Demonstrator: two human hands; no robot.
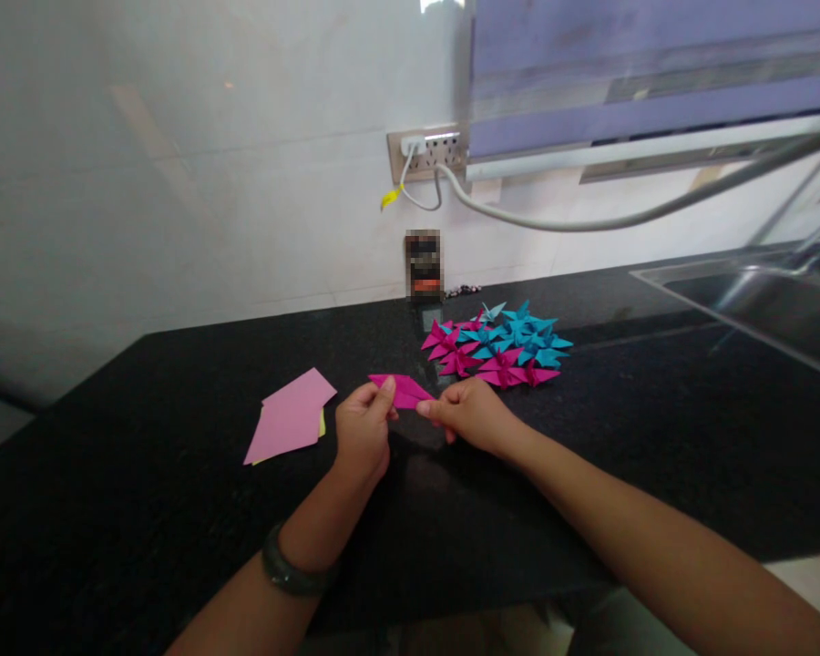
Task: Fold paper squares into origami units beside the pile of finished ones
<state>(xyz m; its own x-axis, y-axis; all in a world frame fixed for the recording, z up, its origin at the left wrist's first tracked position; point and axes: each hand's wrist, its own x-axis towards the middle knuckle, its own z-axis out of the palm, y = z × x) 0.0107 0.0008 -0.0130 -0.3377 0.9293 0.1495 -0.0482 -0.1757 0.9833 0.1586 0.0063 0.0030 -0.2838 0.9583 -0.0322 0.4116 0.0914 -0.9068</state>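
A folded magenta paper piece hangs just above the black countertop, pinched at both ends. My left hand grips its left end with thumb and fingers closed. My right hand pinches its right end. Just behind my right hand lies a cluster of finished folded paper figures, magenta and teal. To the left of my left hand lies a small stack of flat pink paper sheets with a yellow sheet peeking out underneath.
A small dark object stands against the white wall behind the figures. Above it a wall socket holds a plug with a white cable running right. A steel sink is set into the counter's right side.
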